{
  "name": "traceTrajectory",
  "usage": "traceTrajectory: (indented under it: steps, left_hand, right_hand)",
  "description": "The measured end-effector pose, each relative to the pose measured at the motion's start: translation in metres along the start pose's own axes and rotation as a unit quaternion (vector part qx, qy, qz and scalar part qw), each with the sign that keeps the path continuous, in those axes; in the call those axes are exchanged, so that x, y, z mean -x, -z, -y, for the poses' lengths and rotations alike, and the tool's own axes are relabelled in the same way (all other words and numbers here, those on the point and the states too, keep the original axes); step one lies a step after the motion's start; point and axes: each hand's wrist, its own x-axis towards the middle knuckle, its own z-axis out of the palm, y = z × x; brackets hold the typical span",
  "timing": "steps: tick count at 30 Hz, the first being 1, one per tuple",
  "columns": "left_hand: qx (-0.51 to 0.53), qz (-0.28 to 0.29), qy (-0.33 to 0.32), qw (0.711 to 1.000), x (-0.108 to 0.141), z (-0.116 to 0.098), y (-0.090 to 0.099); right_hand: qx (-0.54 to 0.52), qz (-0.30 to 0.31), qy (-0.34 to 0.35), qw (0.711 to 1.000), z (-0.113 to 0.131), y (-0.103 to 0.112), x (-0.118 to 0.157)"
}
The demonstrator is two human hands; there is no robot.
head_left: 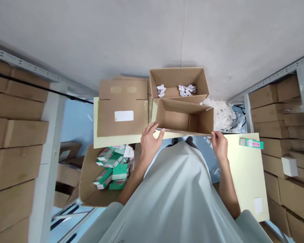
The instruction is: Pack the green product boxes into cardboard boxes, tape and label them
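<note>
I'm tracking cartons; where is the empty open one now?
In the head view, the empty carton is right of centre, left hand and right hand at its near corners, in front of the carton with crumpled paper.

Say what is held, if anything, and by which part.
The nearer open box, by its near rim: left hand at left corner, right hand at right.

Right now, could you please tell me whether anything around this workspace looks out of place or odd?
One small green-and-pink carton lies apart on the pale yellow tabletop at right, while similar cartons sit jumbled in the large brown cardboard box at left. That separation looks odd, though it may be deliberate.
</note>
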Motion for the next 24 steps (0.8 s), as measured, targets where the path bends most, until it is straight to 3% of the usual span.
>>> traceTrajectory:
  steps: [6,12,15,18,24]
  left_hand:
    - [0.009,-0.031,0.057,0.998,-0.001,0.026,-0.007]
    - [-0.032,-0.064,0.042,0.997,-0.017,0.01,-0.001]
    - [-0.047,-0.087,0.042,0.994,-0.045,0.0,0.003]
    - [-0.063,-0.078,0.035,0.994,-0.089,0.0,0.0]
    - [-0.065,-0.003,-0.014,0.998,-0.167,0.019,-0.02]
  right_hand:
    - [0.038,0.051,0.064,0.996,0.019,-0.032,-0.052]
    - [0.039,0.102,0.065,0.992,0.026,-0.021,-0.093]
    - [0.038,0.093,0.077,0.992,0.037,-0.009,-0.122]
    - [0.052,0.087,0.123,0.987,0.051,-0.006,-0.159]
    - [0.138,0.126,0.215,0.959,0.073,-0.042,-0.233]
